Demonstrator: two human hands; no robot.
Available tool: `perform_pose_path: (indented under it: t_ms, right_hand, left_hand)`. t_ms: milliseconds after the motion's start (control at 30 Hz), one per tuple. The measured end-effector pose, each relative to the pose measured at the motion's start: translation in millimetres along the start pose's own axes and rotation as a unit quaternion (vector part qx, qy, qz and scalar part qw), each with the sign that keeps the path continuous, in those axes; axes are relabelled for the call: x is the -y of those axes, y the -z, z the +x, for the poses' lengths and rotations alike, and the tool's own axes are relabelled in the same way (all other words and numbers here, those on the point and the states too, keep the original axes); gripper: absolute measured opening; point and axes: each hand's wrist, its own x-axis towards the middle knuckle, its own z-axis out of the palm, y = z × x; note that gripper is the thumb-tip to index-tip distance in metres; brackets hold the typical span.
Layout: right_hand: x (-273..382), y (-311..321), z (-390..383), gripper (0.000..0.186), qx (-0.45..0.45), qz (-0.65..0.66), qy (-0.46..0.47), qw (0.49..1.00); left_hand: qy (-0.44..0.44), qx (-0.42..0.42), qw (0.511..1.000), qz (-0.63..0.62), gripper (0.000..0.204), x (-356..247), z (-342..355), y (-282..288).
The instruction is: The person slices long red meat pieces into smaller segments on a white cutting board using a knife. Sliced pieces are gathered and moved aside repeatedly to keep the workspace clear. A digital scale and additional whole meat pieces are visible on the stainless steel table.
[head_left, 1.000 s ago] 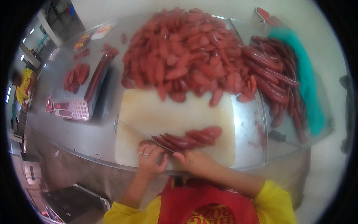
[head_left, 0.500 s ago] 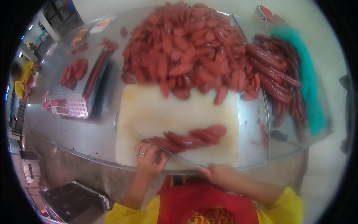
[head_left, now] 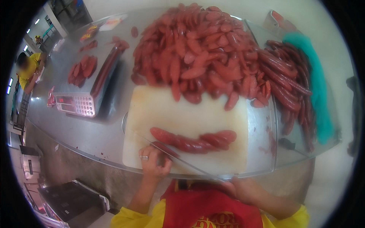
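A row of slanted, overlapping sausage slices (head_left: 194, 142) lies across the white cutting board (head_left: 186, 114). Close to its near left corner, my left hand (head_left: 155, 162), a ring on one finger, is curled over a short end of sausage (head_left: 171, 151), mostly hidden under the fingers. My right hand (head_left: 241, 189) grips the handle of a long knife (head_left: 194, 167). The thin blade runs from the board's near edge up past the left fingertips, against the sausage end. Behind the board rises a large heap of sausage slices (head_left: 197, 57).
Whole sausages (head_left: 281, 83) and a teal net or cloth (head_left: 317, 87) lie at the right. On the left, a digital scale (head_left: 78, 105) carries a sausage and slices. A dark object (head_left: 286, 143) sits right of the board. Another person (head_left: 32, 70) works at far left.
A long slice now lies at the left end of the row, apart from the piece at my left hand. The view has shifted slightly; my right hand and knife sit a little lower and further right.
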Motion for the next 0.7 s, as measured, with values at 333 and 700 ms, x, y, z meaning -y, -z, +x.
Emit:
perform_pose_path:
  t_ms: [333,700]
  right_hand:
    - [52,-50,138,0.072,-0.027,0.119,0.103,0.987]
    - [-149,7,-6,0.075,0.086,0.522,-0.179,0.830]
  left_hand:
    - [0.003,-0.006,1.000,0.012,0.028,-1,-3,1]
    - [0.186,0.059,0.980,-0.032,0.034,-9,40,-40]
